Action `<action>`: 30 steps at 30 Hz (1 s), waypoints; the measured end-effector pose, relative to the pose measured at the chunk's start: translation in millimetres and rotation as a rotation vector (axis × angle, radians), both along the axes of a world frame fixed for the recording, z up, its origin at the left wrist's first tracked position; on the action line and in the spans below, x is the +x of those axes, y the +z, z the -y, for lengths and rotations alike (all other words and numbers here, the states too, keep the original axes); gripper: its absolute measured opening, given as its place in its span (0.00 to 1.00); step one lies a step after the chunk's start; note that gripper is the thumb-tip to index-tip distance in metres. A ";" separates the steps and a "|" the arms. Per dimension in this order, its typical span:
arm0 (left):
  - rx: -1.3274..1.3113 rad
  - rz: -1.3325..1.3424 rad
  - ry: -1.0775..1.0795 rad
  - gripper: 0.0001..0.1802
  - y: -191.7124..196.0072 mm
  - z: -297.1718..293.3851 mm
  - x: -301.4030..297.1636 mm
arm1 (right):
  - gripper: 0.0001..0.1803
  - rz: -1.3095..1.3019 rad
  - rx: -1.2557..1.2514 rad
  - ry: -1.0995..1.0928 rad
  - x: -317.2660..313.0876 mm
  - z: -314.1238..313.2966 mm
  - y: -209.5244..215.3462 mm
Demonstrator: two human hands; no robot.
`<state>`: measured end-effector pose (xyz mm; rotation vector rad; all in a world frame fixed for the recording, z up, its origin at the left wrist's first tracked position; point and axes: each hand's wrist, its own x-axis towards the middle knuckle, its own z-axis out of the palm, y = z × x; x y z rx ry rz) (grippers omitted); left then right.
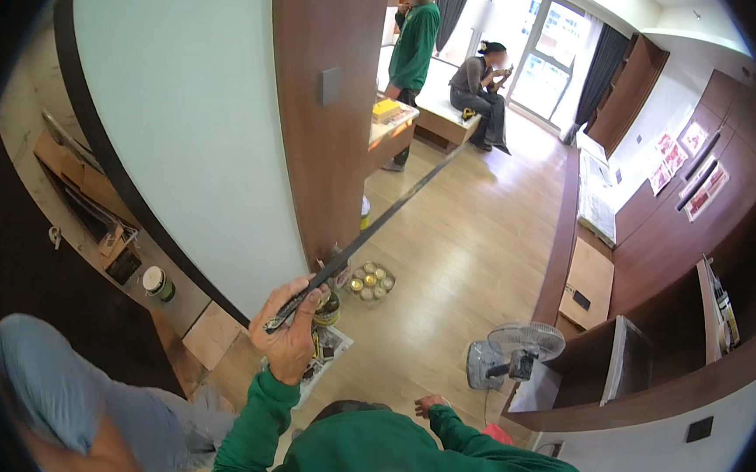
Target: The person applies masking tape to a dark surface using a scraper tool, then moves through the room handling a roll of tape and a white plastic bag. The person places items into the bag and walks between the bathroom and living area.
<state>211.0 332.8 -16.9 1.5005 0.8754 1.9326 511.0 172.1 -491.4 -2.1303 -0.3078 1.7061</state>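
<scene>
My left hand (288, 334) is closed around the near end of a long, thin dark strip (393, 207). The strip slants up and away to the right, across the edge of the brown wooden panel and over the floor. Low on my right side, my right hand (429, 405) hangs with its fingers loosely apart and nothing visible in it. Below my left hand stands an open can (328, 308), partly hidden by the hand, beside a floor sheet (337, 344) with small dark items on it.
A tray of round tins (372, 282) sits on the wooden floor. A standing fan (522, 357) is at the right by low shelving (628, 363). One person in grey-blue (100, 404) is close at my left; another in green (417, 45) stands farther off, and one sits (477, 89) by the window.
</scene>
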 end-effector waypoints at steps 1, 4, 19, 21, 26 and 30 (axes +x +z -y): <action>0.018 -0.065 0.042 0.09 -4.6 -0.9 -2.3 | 0.15 0.027 0.010 -0.003 3.5 2.9 -1.8; -0.052 -0.128 0.097 0.09 -25.3 -0.1 -6.6 | 0.14 0.023 0.021 -0.046 9.8 16.4 -7.3; -0.566 -0.441 0.304 0.08 -96.4 21.3 -88.1 | 0.17 0.011 -0.038 0.025 27.8 -25.2 18.0; -0.583 -0.415 0.316 0.08 -105.4 30.7 -93.6 | 0.17 0.013 -0.029 0.029 28.2 -32.8 21.1; -0.483 -0.505 0.421 0.08 -124.1 51.5 -106.9 | 0.16 0.041 -0.027 0.144 26.6 -53.2 28.1; -0.512 -0.590 0.557 0.09 -144.1 81.1 -134.8 | 0.17 -0.017 -0.039 0.118 22.8 -70.9 12.7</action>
